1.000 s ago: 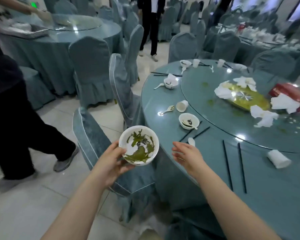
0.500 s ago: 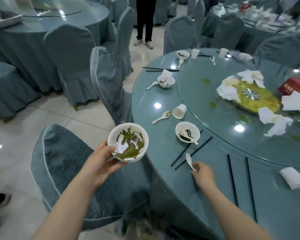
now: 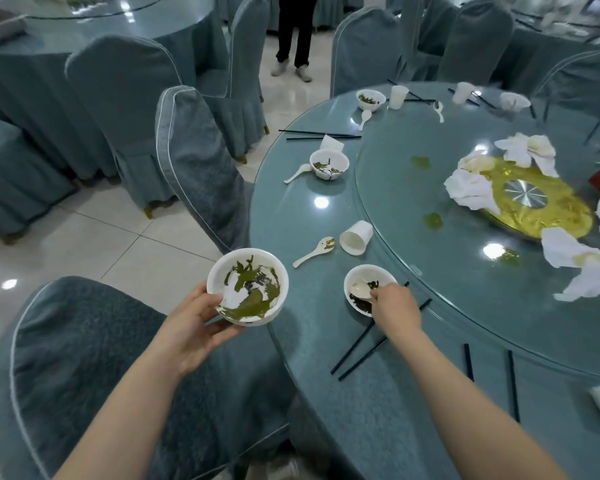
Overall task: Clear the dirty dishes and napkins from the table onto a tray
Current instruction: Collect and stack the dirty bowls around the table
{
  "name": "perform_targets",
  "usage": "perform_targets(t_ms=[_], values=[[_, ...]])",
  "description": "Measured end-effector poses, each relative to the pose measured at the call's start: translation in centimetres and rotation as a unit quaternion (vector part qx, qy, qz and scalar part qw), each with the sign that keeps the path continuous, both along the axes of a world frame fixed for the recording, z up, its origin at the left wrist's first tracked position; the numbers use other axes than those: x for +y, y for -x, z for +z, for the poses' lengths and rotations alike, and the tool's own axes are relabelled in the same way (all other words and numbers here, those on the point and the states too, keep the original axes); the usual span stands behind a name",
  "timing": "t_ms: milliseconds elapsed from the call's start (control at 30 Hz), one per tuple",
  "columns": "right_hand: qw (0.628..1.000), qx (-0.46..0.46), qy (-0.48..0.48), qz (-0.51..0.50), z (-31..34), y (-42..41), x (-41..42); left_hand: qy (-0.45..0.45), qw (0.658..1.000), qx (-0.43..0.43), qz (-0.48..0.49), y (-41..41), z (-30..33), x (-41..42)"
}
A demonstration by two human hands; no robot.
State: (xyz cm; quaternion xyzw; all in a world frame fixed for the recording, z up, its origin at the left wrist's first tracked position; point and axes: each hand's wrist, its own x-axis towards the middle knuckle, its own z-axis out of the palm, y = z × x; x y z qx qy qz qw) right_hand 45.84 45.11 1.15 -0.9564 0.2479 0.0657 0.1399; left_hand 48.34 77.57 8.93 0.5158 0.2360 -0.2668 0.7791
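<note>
My left hand (image 3: 191, 327) holds a white bowl (image 3: 247, 287) smeared with green leaves, just off the edge of the round teal table (image 3: 291, 209). On the table, my right hand (image 3: 395, 304) reaches into a smaller dirty bowl (image 3: 361, 273). Its fingers are pinched on a white spoon (image 3: 359, 291) whose scoop lies inside that bowl. A loose spoon (image 3: 314, 251) and a tipped paper cup (image 3: 355, 237) lie just beyond. Further off stands another dirty bowl (image 3: 329, 164) with a napkin in it. Crumpled napkins (image 3: 471, 188) surround the yellow centre plate (image 3: 534, 202).
Black chopsticks (image 3: 361, 344) lie under my right wrist, with more pairs to the right and at the far rim. Covered chairs (image 3: 201, 168) crowd the table's left side, one (image 3: 84, 358) directly below my left arm. A person's legs (image 3: 295, 29) stand in the aisle.
My right hand lifted the loose spoon from the table by the chopsticks and carried it forward into the small bowl. The left hand keeps its bowl. The view has dipped lower.
</note>
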Motion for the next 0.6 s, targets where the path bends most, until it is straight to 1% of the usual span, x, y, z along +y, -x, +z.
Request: perform_targets(t_ms=[67, 200, 300, 333, 400, 467, 500, 600], values=[[0.999, 0.030, 0.017, 0.012, -0.6, -0.3, -0.1, 0.000, 1.000, 0.005, 0.005, -0.4, -0.2, -0.2], [0.995, 0.058, 0.076, 0.042, -1.2, -0.7, -0.8, 0.001, 1.000, 0.015, 0.009, -0.9, -0.7, -1.1], [0.993, 0.067, 0.078, 0.062, -0.8, -1.1, -0.7, 0.006, 1.000, 0.026, 0.013, -1.2, -0.9, -2.1], [0.995, 0.049, 0.065, 0.063, -0.6, -1.1, -0.7, 0.007, 0.999, 0.029, 0.012, -1.3, -0.9, -2.4], [0.997, -0.036, 0.030, 0.066, -0.3, -0.6, -1.0, 0.007, 1.000, 0.029, 0.007, -1.6, -0.9, -3.0], [0.986, -0.143, -0.030, 0.076, -0.1, 0.6, -1.0, 0.008, 1.000, 0.028, 0.008, -1.8, -0.7, -3.5], [0.977, -0.182, -0.058, 0.091, 0.0, 1.5, -1.0, 0.011, 0.999, 0.029, 0.010, -1.8, -0.7, -3.7], [0.952, -0.228, -0.074, 0.188, -1.1, 4.6, -0.5, 0.024, 0.999, 0.031, 0.013, -1.9, -0.7, -4.2]])
